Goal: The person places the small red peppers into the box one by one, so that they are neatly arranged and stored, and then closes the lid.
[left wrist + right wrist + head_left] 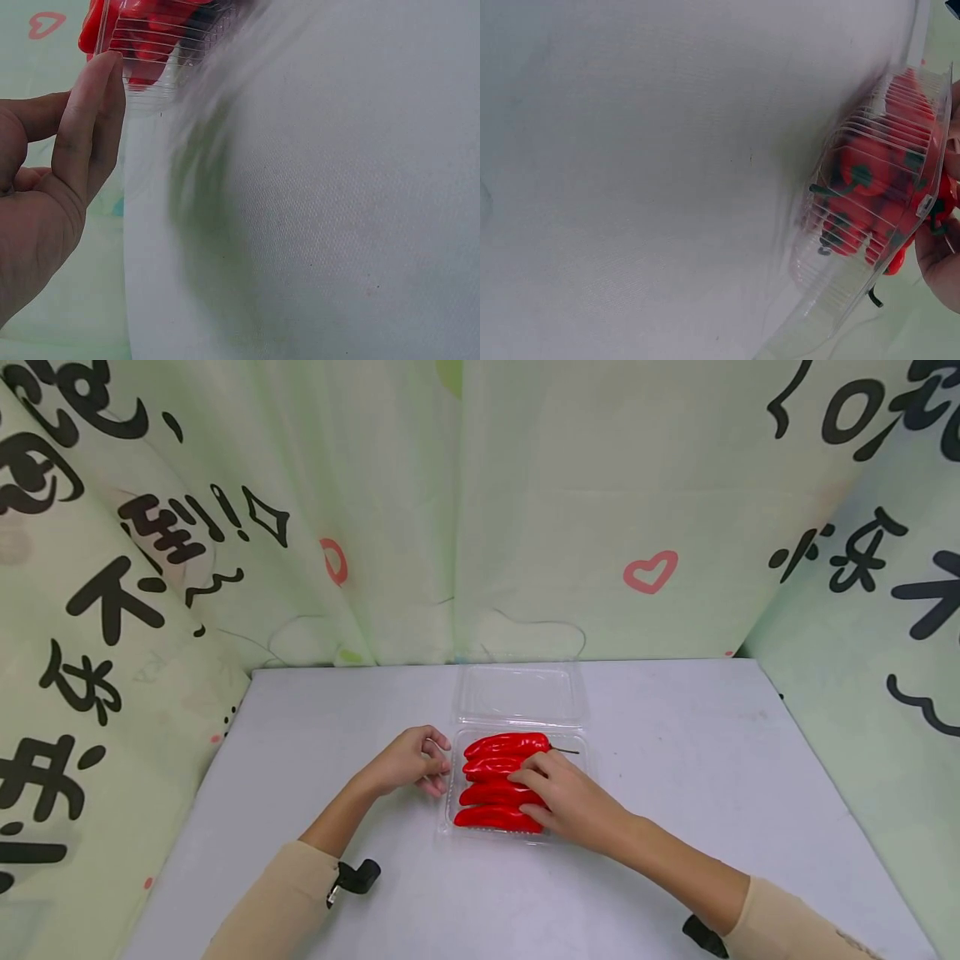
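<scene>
Long glossy red peppers [491, 817] lie stacked crosswise in a clear plastic clamshell box [447, 810], several rows showing on top and more beneath through the ribbed wall. My right hand [573, 797] reaches over the box's right side, its thumb and fingers bent around the right end of a pepper in the top layer. That pepper's stem end is hidden under the hand. At the box's left side is my left hand [412, 760], fingers loosely bent. In the left wrist view its fingertips [111, 64] are right at the rim of the box.
The box's clear lid [521, 695] is folded back toward the rear of the white table [337, 710]. A pale printed curtain [525, 527] surrounds the table at the back and both sides. Black wrist mounts [360, 877] are on the forearms.
</scene>
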The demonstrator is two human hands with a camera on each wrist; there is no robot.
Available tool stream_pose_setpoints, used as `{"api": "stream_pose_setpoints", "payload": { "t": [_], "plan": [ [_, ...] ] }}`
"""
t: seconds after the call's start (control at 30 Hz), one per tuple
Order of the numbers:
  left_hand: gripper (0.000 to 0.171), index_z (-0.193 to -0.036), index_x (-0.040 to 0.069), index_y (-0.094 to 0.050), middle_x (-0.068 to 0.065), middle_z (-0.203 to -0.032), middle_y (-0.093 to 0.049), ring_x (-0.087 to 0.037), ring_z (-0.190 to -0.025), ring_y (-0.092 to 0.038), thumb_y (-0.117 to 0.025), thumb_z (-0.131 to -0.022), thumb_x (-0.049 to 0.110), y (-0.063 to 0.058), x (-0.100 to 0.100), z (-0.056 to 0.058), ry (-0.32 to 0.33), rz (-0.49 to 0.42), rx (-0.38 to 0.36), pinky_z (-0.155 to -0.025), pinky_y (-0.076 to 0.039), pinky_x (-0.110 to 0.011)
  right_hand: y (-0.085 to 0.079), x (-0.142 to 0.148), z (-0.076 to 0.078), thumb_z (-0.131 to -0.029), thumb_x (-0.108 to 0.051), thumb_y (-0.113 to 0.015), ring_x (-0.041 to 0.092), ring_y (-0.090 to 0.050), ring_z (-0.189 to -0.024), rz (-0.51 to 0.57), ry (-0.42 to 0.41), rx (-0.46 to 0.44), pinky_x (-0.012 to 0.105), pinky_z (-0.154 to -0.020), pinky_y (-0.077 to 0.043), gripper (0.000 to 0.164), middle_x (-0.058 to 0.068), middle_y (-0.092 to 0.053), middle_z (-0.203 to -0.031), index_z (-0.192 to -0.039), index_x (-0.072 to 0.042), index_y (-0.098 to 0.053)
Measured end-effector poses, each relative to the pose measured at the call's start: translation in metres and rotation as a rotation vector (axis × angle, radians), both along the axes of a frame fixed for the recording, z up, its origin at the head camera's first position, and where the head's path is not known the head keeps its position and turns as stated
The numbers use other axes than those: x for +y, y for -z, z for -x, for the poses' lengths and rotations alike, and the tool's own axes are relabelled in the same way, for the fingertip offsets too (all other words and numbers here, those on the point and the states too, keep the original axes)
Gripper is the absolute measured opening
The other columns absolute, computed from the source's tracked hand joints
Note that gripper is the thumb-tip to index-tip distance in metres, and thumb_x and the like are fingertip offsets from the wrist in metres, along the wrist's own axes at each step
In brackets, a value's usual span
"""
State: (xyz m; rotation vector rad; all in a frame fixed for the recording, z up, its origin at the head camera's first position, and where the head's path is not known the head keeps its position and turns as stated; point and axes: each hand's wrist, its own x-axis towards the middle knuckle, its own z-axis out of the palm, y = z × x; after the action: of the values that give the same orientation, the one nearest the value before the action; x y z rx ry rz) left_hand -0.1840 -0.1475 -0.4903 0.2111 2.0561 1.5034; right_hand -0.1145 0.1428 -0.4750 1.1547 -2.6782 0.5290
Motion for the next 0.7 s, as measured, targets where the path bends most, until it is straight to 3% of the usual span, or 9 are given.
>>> {"api": "stream_pose_setpoints", "payload": {
  "t": [0.4,0.7],
  "plan": [
    [0.024,-0.118,-0.005,-0.050,-0.016,-0.090,-0.063,-0.023,-0.064,-0.071,-0.059,-0.096,-0.002,0.001,0.000,-0.001,0.005,-0.001,0.006,-0.062,-0.064,-0.039,0.001,0.005,0.000,-0.078,-0.020,-0.087,0.015,-0.056,-0.104,0.014,0.003,0.027,0.025,-0.083,-0.059,0.046,0.000,-0.062,-0.111,-0.119,-0.012,-0.067],
    [0.025,-0.118,-0.006,-0.050,-0.017,-0.089,-0.063,-0.023,-0.063,-0.071,-0.060,-0.096,-0.003,0.002,0.000,-0.002,0.003,-0.004,0.014,-0.062,-0.064,-0.039,-0.010,0.022,0.008,-0.080,-0.024,-0.085,0.016,-0.056,-0.107,0.031,0.052,0.046,0.024,-0.079,-0.061,0.048,0.001,-0.062,-0.113,-0.122,-0.012,-0.066]
  ]
}}
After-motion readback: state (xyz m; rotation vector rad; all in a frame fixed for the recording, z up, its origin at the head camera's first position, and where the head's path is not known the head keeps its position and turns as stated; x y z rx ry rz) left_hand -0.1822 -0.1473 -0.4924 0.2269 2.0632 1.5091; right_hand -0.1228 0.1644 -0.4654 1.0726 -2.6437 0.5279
